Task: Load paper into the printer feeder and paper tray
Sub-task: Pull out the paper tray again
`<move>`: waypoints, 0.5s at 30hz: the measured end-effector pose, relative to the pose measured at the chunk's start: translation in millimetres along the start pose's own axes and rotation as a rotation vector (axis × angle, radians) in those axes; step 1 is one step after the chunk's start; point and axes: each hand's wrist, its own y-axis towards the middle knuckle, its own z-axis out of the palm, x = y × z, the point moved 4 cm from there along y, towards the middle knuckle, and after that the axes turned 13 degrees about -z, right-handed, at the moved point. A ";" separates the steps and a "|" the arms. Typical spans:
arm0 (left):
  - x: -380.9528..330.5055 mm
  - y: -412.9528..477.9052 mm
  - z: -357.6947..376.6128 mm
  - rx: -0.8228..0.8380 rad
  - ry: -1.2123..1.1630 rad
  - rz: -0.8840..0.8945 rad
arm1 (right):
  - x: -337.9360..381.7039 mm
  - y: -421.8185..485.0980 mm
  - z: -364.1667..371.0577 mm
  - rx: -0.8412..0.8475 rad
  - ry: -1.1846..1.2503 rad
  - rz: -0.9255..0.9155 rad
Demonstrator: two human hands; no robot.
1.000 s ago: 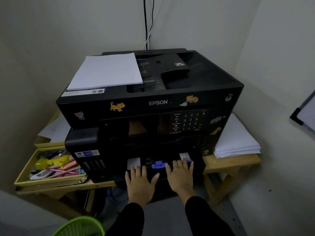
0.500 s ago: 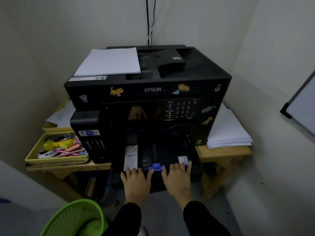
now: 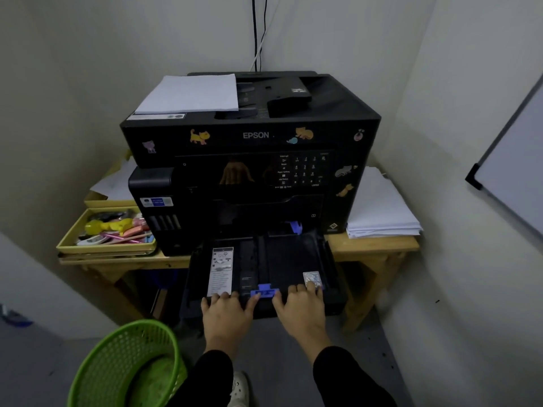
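A black Epson printer (image 3: 255,136) with animal stickers stands on a wooden table (image 3: 373,248). Its black paper tray (image 3: 282,259) is pulled far out toward me and holds no paper; blue guides sit at its front (image 3: 264,290) and back right. My left hand (image 3: 227,314) and my right hand (image 3: 302,309) both grip the tray's front edge, fingers over the rim. A sheaf of white paper (image 3: 191,94) lies on the feeder on top of the printer. A stack of white paper (image 3: 379,210) rests on the table to the printer's right.
A yellow tray (image 3: 105,233) of small colourful items sits left of the printer, with loose sheets behind it. A green mesh basket (image 3: 123,365) stands on the floor at lower left. Walls close in on both sides; a whiteboard (image 3: 511,171) hangs at right.
Both hands have drawn the paper tray out of the printer toward me, from nearly closed to far extended. My view has backed away from the printer.
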 end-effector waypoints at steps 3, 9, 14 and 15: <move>4.4 -11.1 1.3 -0.009 0.017 -0.003 | 1.6 -12.5 0.5 -0.025 -0.004 -0.005; 11.9 -33.2 3.8 -0.036 0.054 0.000 | 3.1 -34.8 -2.5 -0.065 -0.007 -0.036; 17.4 -41.5 2.6 -0.059 0.048 -0.022 | 6.3 -47.7 -6.9 -0.105 0.021 -0.063; 17.2 -41.6 1.2 -0.064 0.041 -0.026 | 6.7 -47.5 -7.6 -0.097 0.022 -0.069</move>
